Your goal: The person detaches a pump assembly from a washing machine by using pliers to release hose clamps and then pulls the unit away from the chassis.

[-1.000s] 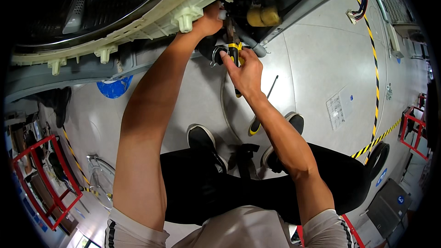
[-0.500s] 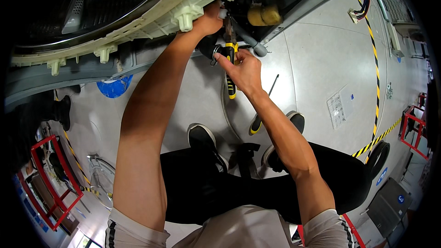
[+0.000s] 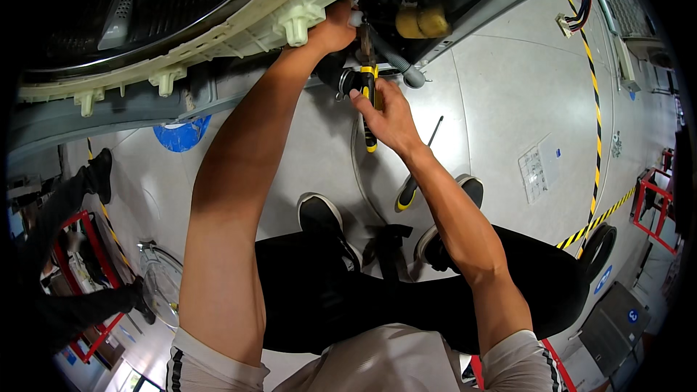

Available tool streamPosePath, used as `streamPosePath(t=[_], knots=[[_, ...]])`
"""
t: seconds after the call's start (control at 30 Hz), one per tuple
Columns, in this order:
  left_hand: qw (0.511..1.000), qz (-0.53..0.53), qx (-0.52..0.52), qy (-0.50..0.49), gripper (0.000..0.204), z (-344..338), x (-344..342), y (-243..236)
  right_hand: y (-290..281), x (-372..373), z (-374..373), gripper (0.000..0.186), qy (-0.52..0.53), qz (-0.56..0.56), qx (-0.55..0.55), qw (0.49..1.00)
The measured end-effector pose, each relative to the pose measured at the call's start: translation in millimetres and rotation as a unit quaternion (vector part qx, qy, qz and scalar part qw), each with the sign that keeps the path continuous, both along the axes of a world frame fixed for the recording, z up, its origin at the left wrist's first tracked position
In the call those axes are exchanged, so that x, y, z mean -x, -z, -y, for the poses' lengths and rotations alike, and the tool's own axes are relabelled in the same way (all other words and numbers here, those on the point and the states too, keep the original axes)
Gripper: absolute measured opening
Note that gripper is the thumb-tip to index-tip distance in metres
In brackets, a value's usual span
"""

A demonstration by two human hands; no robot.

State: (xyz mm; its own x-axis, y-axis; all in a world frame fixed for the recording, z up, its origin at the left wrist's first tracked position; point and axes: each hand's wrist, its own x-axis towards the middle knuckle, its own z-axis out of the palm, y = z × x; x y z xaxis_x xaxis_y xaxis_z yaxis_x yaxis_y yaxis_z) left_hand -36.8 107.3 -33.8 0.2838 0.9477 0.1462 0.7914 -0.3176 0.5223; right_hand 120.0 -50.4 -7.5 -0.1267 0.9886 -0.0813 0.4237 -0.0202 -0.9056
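My right hand is closed round the yellow-and-black handles of a pair of pliers. The pliers' metal jaws point away from me into the opening under a washing machine's pale plastic tub. Beside the jaws, my left hand reaches in under the tub rim, curled by a small white piece; its fingertips are hidden. A black hose end with a metal ring clamp sits just left of the pliers. Right of them lies a grey corrugated hose.
On the floor between my right forearm and the pliers lies a screwdriver. A yellowish block sits inside the machine's frame. A wire connector hangs at upper right. A round glass door rests at lower left, near another person's legs.
The pliers and my right hand have shifted slightly right, with the machine edge shifting alike in view. At the left, another person's legs have come further into view.
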Motion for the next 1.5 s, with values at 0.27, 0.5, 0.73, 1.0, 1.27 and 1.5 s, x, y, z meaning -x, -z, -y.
streamPosePath(t=[0.27, 0.5, 0.73, 1.0, 1.27, 1.5], knots=[[1.000, -0.015, -0.001, -0.016, 0.036, 4, 0, -6, -10, 3, 5, 0.046, 0.053, 0.019, 0.104, 0.993], [0.997, 0.000, -0.030, -0.074, 0.031, 19, -18, -16, 5, 2, 4, 0.039, 0.119, -0.011, 0.011, 0.993], [0.982, -0.044, -0.153, -0.096, 0.041, 14, -16, 1, 1, 3, -1, 0.046, 0.151, -0.037, 0.017, 0.988], [0.970, -0.090, -0.199, -0.106, 0.059, 21, -26, 3, 14, 5, -2, 0.030, 0.149, -0.056, -0.023, 0.987], [0.968, -0.152, -0.166, -0.109, 0.058, 17, -26, 12, 23, 1, -1, 0.035, 0.153, -0.055, -0.024, 0.986], [0.966, -0.146, -0.199, -0.076, 0.040, 20, -23, 7, 28, -1, 2, 0.032, 0.154, -0.033, -0.068, 0.985]])
